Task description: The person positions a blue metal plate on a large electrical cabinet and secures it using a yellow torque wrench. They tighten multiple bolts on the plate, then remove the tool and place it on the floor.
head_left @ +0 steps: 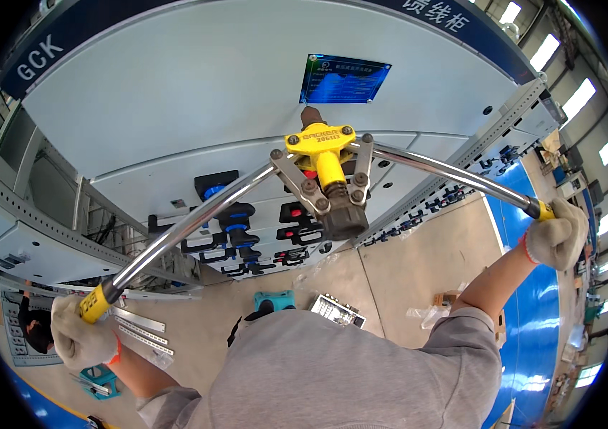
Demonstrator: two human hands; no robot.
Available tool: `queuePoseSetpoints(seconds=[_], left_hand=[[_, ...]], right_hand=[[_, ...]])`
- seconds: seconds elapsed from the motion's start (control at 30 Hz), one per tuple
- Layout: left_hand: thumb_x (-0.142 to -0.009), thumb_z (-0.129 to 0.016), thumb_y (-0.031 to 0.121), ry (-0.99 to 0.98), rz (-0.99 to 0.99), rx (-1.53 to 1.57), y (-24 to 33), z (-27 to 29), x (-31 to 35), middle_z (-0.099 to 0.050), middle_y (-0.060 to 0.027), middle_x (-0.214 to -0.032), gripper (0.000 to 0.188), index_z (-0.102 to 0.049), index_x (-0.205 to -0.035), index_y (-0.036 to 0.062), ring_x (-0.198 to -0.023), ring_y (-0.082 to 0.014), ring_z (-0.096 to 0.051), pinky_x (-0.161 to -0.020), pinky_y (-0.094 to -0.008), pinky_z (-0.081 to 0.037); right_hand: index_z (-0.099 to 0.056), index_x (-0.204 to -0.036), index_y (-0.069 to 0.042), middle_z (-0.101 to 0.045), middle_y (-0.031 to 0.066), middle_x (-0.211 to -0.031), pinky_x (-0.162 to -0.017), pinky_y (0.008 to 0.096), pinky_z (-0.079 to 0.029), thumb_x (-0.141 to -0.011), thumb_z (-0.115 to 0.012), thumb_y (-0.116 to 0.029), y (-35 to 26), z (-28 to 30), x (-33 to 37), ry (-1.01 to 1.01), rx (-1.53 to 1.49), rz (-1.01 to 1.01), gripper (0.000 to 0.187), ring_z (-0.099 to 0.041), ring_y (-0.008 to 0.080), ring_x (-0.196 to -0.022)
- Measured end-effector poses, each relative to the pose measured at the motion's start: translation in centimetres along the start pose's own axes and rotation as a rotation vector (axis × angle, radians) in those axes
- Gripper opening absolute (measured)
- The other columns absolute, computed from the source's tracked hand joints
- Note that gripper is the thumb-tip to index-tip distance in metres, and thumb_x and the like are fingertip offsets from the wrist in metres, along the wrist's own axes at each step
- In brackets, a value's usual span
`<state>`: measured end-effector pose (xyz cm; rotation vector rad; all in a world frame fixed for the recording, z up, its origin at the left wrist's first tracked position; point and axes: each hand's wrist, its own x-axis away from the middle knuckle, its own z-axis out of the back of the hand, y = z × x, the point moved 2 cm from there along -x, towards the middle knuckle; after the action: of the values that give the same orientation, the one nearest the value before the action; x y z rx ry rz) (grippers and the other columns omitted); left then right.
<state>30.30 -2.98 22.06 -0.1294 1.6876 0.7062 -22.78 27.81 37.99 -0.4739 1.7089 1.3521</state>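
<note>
A long-armed hand riveter with a yellow head and two chrome lever handles is held up in front of me. My left hand, in a pale knit glove, is closed round the yellow grip of the left handle. The right handle's grip is wrapped by my right hand, gloved alike. The handles are spread wide apart. The riveter's nose meets the lower left corner of a blue nameplate on the grey cabinet front; whether it is pressed tight I cannot tell.
Black switch handles stick out from the cabinet below the riveter. On the floor are a teal stool, an electrical part and metal strips. Another person is at far left. A blue floor lane runs at right.
</note>
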Motion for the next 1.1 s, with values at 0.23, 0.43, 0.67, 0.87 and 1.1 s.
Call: queuePoseSetpoints(seconds=[0.23, 0.43, 0.67, 0.87, 1.1], left_hand=[[-0.102, -0.048, -0.004, -0.02, -0.138, -0.1, -0.9, 0.7, -0.6, -0.053, -0.0189, -0.063, 0.035, -0.049, -0.068, -0.0104, -0.053, -0.0232, -0.045, -0.048, -0.0333, -0.033], [-0.104, -0.05, 0.001, 0.06, 0.037, -0.1, 0.1, 0.0, 0.4, -0.055, -0.0175, -0.064, 0.036, -0.048, -0.071, -0.0096, -0.054, -0.0216, -0.048, -0.051, -0.0328, -0.037], [-0.105, -0.049, 0.004, 0.105, 0.175, 0.045, 1.5, 0.3, 2.5, -0.056, -0.0148, -0.062, 0.037, -0.05, -0.07, -0.0071, -0.059, -0.0205, -0.051, -0.056, -0.0326, -0.04], [-0.08, -0.062, 0.0, -0.448, 0.351, -0.119, 2.6, 1.0, 4.1, -0.062, -0.0077, -0.072, 0.008, -0.067, -0.086, -0.0047, -0.062, -0.0113, -0.055, -0.061, -0.0266, -0.045], [-0.074, -0.068, -0.004, -0.685, 0.335, -0.16, -1.4, 0.1, 9.1, -0.057, -0.001, -0.063, 0.012, -0.066, -0.086, -0.0042, -0.055, -0.0065, -0.054, -0.054, -0.0234, -0.041]], right_hand=[[-0.057, -0.065, 0.008, -0.064, 0.0199, -0.061, -0.041, 0.0342, -0.044, -0.101, -0.052, -0.01, 2.6, -0.4, 3.1, 0.112, -0.076, 0.031, 0.041, -0.059, 0.0288, -0.046], [-0.063, -0.071, 0.008, -0.063, 0.0177, -0.06, -0.041, 0.0341, -0.045, -0.111, -0.053, -0.025, 2.4, -0.6, 2.7, 0.079, -0.059, 0.014, 0.052, -0.058, 0.0258, -0.045], [-0.061, -0.069, 0.005, -0.067, 0.0154, -0.065, -0.051, 0.0295, -0.051, -0.098, -0.053, -0.01, 1.0, -2.5, 3.2, 0.371, 0.0, -0.243, 0.034, -0.063, 0.0232, -0.053], [-0.062, -0.085, 0.004, -0.067, 0.0118, -0.077, -0.051, 0.0282, -0.048, -0.087, -0.051, -0.001, 0.7, -3.0, 2.1, 0.68, -0.308, -0.673, 0.012, -0.059, 0.0183, -0.055], [-0.063, -0.107, -0.002, -0.054, 0.0019, -0.083, -0.062, 0.0293, -0.046, -0.09, -0.053, 0.002, -2.2, -1.3, 5.1, 1.016, -1.712, -0.919, 0.02, -0.052, 0.0112, -0.07]])
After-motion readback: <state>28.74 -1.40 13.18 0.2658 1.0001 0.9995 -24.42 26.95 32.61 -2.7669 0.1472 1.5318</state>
